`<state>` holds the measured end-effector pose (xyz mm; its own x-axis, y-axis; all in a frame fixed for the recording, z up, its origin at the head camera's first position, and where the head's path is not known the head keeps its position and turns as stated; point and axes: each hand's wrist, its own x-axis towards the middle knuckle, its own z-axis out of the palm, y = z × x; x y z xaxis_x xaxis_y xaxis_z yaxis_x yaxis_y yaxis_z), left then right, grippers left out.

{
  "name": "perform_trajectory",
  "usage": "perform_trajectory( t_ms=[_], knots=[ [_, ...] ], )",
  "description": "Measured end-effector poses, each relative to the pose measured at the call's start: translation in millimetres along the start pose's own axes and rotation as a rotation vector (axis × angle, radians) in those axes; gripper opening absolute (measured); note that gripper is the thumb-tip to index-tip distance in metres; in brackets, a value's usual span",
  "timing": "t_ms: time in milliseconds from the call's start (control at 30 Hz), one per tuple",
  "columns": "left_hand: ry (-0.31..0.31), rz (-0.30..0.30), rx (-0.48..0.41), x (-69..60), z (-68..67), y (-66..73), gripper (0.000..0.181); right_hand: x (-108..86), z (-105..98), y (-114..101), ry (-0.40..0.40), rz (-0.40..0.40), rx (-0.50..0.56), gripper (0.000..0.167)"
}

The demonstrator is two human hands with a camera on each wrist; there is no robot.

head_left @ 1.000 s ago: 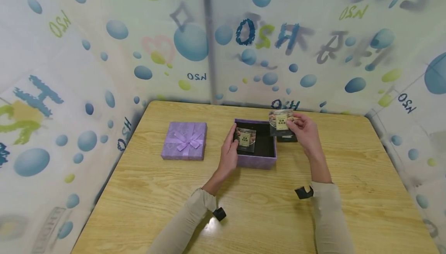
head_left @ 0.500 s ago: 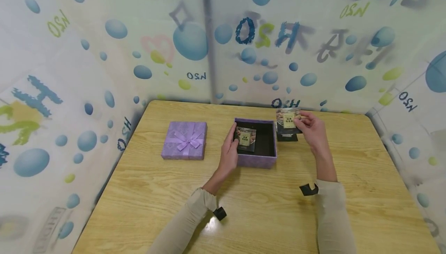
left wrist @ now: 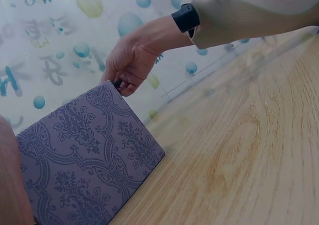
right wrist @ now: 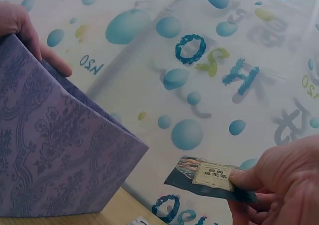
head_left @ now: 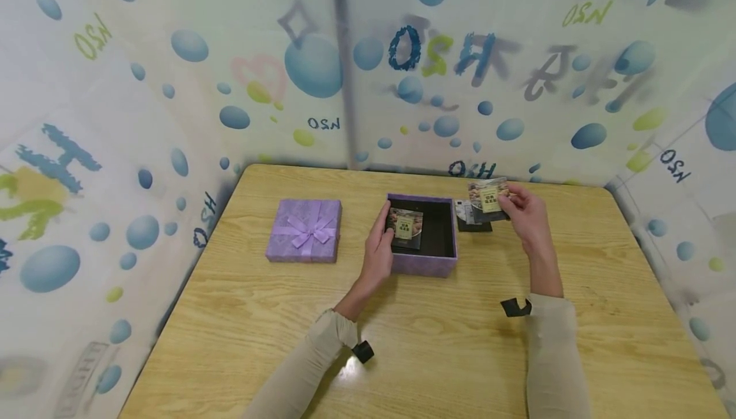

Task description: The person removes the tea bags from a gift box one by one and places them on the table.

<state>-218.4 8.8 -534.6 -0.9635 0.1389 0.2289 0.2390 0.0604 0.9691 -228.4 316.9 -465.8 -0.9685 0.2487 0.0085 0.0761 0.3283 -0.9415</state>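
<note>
Right hand: the right hand [head_left: 528, 214] pinches one edge of the held packet [head_left: 489, 199] between thumb and fingers; the thumb lies on the printed face, and the other fingers bend underneath.
Held packet: just off the right hand's fingertips, on the side toward the left hand, raised above the table [head_left: 425, 355] with its label showing.
Left hand: the left hand [head_left: 376, 256] holds the near-side wall of the purple box [head_left: 424, 268], thumb over the rim, fingers fairly straight along the wall and little gap between.
Purple box: uncovered and upright, between the two hands.
Inner packet: inside the box, just beside the left thumb, the inner packet [head_left: 405, 228] lies label up.
Table packets: under the held packet, between box and right hand, lie the table packets [head_left: 475, 227], one dark, one pale; how many is hidden.
Lid: beyond the left hand, on its outer side, the purple lid [head_left: 282, 250] rests with its ribbon bow [head_left: 311, 235] upward.
Carrying: probably best with a light edge pinch, so the foil-like sheet neither creases nor slips.
Setting down: if it goes on the pile, lower it flat, squared to those beneath, and free the underneath fingers last.
Bracing: a steady left hold should stop a brushed rim from shifting the box.
</note>
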Motion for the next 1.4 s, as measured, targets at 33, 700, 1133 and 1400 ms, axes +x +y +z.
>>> perform_trajectory(
  t_ms=[33, 700, 1133, 1400],
  knots=[
    [-0.004, -0.003, -0.004, 0.1, 0.1, 0.7, 0.059, 0.4, -1, 2, 0.004, 0.004, -0.004, 0.053],
    [-0.017, -0.017, -0.027, -2.1, -1.0, 13.9, 0.058, 11.2, -10, 32, 0.094, 0.077, 0.008, 0.051],
    [0.005, -0.008, -0.004, -0.8, 0.8, 1.6, 0.06, 15.0, -16, 52, 0.157, 0.105, 0.002, 0.048],
    [0.004, -0.014, 0.01, -0.4, 0.6, 1.1, 0.06, 16.7, -17, 60, 0.187, 0.162, -0.033, 0.048]
  ],
)
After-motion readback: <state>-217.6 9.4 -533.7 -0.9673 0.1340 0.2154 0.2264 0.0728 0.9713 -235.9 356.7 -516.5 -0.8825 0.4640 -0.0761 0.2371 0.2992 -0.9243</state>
